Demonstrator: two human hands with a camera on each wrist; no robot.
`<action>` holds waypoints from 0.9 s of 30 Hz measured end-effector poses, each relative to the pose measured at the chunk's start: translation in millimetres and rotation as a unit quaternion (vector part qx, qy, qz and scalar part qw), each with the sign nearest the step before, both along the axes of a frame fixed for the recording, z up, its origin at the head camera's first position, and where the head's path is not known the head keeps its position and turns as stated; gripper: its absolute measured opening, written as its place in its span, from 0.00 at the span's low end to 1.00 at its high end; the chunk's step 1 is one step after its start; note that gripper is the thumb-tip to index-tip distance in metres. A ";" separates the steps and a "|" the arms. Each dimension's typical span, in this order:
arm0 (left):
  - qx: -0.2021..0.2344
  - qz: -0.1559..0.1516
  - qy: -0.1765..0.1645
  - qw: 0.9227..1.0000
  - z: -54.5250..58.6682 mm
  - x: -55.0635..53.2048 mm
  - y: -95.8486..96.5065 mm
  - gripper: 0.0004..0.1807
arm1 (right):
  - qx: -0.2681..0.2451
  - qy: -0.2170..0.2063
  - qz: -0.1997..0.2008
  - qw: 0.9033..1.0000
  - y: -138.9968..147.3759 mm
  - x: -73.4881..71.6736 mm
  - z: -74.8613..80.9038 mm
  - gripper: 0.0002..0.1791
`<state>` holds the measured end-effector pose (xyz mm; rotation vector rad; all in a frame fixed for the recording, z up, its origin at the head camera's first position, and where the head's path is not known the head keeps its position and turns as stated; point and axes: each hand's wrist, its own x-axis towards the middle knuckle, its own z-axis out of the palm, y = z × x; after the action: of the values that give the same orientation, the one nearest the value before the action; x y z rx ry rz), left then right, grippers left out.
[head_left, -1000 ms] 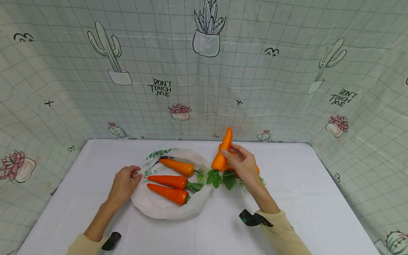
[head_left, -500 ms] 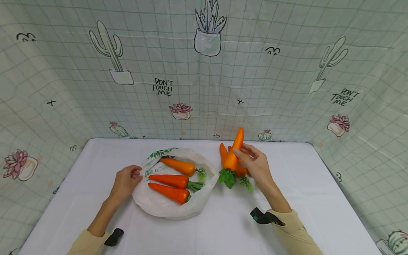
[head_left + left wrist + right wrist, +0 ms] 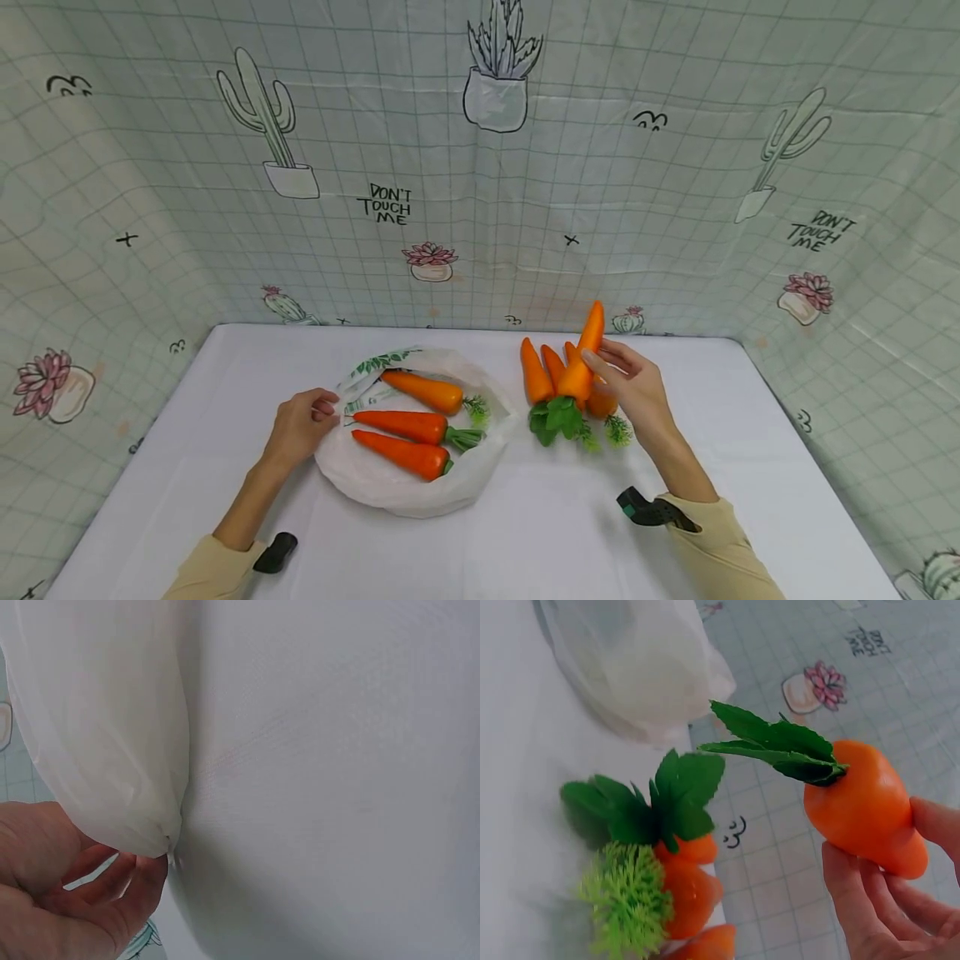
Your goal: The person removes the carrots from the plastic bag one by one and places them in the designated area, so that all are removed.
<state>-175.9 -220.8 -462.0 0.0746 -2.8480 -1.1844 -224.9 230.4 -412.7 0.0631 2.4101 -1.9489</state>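
Note:
My right hand holds an orange carrot by its side, thumb towards me. In the right wrist view the carrot hangs clear of the table with its flat green leaves towards the bag. Beneath and beside it, several loose orange carrots lie in a row, some with feathery tops. My left hand pinches the left edge of a white plastic bag; the left wrist view has the bag's gathered film at the fingertips. Three carrots lie in the bag's wide mouth, tops pointing right.
A white cloth covers the table. Behind it and at both sides hangs a grid-patterned curtain printed with cacti, close to the table's back edge.
My right hand has carried the carrot to the right, across the loose carrots, so more of them show on its left. The left hand stays at the bag's edge.

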 end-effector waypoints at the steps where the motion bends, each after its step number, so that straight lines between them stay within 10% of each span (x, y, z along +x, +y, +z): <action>1: 0.000 0.000 -0.001 1.000 0.1 0.2 0.0 0.12 | 0.000 0.000 -0.003 1.000 2.3 0.0 -0.2 0.39; 27: 0.000 0.002 -0.017 1.000 0.7 -0.5 0.5 0.12 | 0.019 0.012 -0.052 0.998 59.6 -18.4 0.6 0.38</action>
<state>-176.4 -220.3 -461.2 0.1027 -2.8749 -1.1949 -243.3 290.0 -412.1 0.1725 2.5078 -1.9561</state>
